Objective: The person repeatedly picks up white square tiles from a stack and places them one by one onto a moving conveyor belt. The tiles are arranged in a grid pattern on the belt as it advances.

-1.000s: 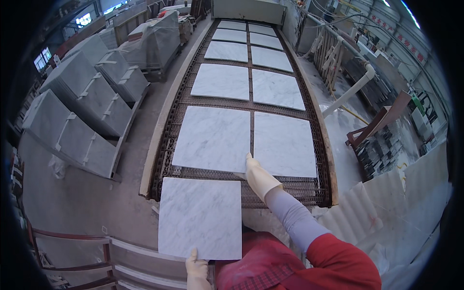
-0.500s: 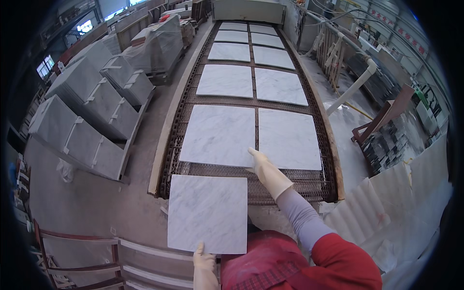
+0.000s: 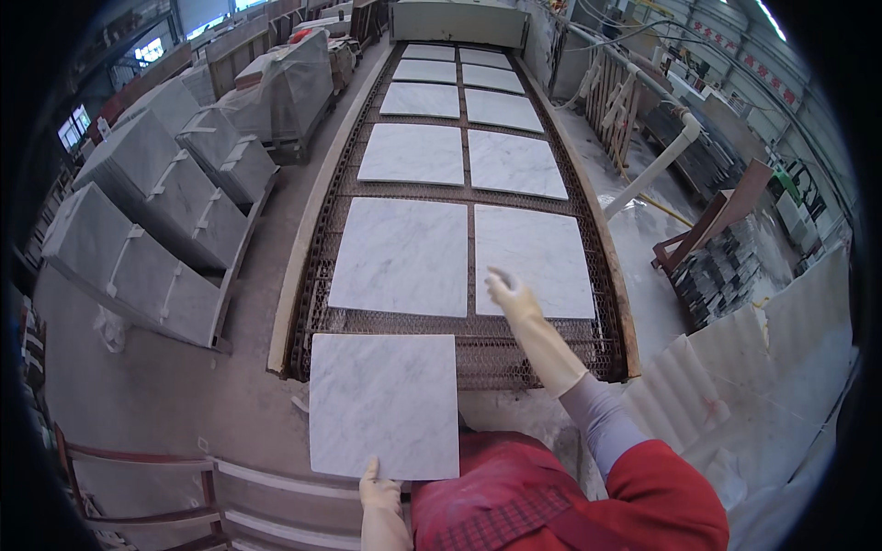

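Observation:
A square white marble tile (image 3: 384, 404) with grey veins lies flat in front of me, its far edge over the near end of the mesh conveyor (image 3: 542, 354). My left hand (image 3: 377, 484), in a pale glove, grips the middle of the tile's near edge. My right hand (image 3: 508, 294), also gloved, is stretched out with the fingers apart above the near right tile on the belt (image 3: 533, 262). It is clear of the held tile's far right corner and holds nothing. Beside it lies the near left tile on the belt (image 3: 401, 257).
Several more marble tiles lie in two rows up the conveyor toward a machine (image 3: 457, 20). Wrapped slab stacks (image 3: 138, 266) lean on the left floor. A white pipe (image 3: 657, 165), a wooden rack (image 3: 717, 220) and corrugated white sheets (image 3: 726, 386) stand on the right. A metal rail (image 3: 138, 455) sits at lower left.
My right hand has let go of the held tile's far right corner and moved forward over the belt. The tile has slid a little farther toward the conveyor.

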### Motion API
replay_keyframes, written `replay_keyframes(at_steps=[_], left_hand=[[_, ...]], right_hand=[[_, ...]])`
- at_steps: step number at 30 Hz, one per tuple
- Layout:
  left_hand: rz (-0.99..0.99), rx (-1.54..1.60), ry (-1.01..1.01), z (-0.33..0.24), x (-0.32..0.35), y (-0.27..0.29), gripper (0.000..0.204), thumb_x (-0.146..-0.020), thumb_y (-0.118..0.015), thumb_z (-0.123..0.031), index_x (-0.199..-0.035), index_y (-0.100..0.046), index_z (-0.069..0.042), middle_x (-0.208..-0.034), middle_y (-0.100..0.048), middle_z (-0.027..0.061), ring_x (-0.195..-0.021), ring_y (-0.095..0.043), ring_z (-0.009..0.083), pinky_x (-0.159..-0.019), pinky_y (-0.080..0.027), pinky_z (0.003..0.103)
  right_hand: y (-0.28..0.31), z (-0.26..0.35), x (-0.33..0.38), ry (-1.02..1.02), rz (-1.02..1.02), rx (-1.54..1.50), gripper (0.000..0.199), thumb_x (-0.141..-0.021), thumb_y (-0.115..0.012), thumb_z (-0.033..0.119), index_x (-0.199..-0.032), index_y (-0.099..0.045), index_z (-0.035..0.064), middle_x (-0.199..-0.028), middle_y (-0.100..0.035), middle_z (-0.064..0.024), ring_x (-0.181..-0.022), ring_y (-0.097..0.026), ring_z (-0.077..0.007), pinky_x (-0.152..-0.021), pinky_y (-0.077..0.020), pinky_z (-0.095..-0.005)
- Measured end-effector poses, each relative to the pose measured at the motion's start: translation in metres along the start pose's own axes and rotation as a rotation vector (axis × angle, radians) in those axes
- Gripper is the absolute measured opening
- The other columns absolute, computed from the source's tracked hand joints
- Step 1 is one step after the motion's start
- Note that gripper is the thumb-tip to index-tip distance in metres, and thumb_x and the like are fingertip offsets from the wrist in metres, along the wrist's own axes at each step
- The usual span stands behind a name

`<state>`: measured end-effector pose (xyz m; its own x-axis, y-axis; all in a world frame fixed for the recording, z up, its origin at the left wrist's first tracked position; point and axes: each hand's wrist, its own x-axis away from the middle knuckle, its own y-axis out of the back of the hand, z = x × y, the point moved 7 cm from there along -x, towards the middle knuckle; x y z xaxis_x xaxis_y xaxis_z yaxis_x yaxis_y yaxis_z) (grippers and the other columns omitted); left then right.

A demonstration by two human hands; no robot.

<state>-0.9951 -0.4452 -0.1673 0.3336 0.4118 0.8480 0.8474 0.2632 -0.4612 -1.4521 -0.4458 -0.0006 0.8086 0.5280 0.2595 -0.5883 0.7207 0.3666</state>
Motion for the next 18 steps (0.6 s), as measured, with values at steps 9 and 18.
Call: replay_keyframes(at_steps=[9, 18], left_hand=[[-0.089, 0.034, 0.008, 0.001, 0.005, -0.012, 0.053, -0.086, -0.064, -0.031, -0.126, -0.049, 0.000, -0.128, -0.053, 0.0150, -0.116, -0.050, 0.0365, -0.101, -0.039, 0.054], [-0.204, 0.007, 0.047, 0.010, -0.007, 0.011, 0.057, -0.081, -0.062, -0.052, -0.105, -0.060, 0.000, -0.082, -0.062, 0.0127, -0.064, -0.053, 0.0236, -0.055, -0.043, 0.037]], right_hand=[[-0.054, -0.004, -0.051, 0.056, 0.118, 0.014, 0.059, -0.087, -0.055, 0.042, -0.135, -0.046, 0.0083, -0.122, -0.059, -0.0185, -0.116, -0.054, -0.0282, -0.098, -0.0406, -0.0358], [-0.068, 0.005, -0.129, 0.047, -0.129, 0.429, 0.060, -0.083, -0.059, 0.042, -0.129, -0.050, 0.0055, -0.121, -0.060, -0.0175, -0.116, -0.055, -0.0313, -0.096, -0.0427, -0.0396]])
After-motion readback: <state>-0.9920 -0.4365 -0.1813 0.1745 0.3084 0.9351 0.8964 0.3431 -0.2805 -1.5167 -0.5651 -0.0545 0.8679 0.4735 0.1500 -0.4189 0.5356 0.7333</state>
